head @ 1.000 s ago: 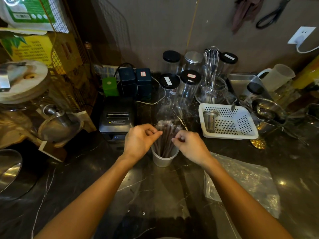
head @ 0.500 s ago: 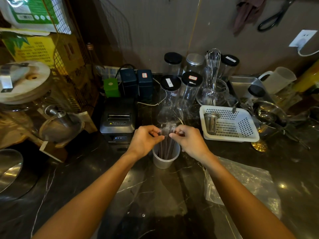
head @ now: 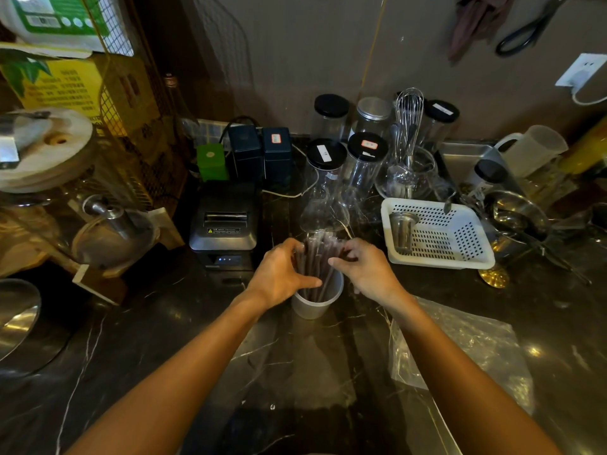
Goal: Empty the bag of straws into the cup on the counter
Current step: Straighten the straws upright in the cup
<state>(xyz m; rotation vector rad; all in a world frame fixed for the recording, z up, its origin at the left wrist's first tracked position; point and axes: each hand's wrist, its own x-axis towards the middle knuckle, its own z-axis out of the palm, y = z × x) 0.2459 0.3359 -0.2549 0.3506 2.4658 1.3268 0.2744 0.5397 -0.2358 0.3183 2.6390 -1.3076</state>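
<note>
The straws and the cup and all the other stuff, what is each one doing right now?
straws: standing upright in the cup, gathered between both hands
cup: upright on the counter, holding the straws
left hand: curled round the straws
right hand: curled round the straws
plastic bag: lying flat on the counter, apart from the hands
white basket: on the counter, a metal cup standing inside
jars: lids on

1 cup (head: 316, 303), 2 hands, 1 bag (head: 460, 349)

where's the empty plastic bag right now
In the head view the plastic bag lies flat on the dark counter, to the right of the cup, under the right forearm.
</note>
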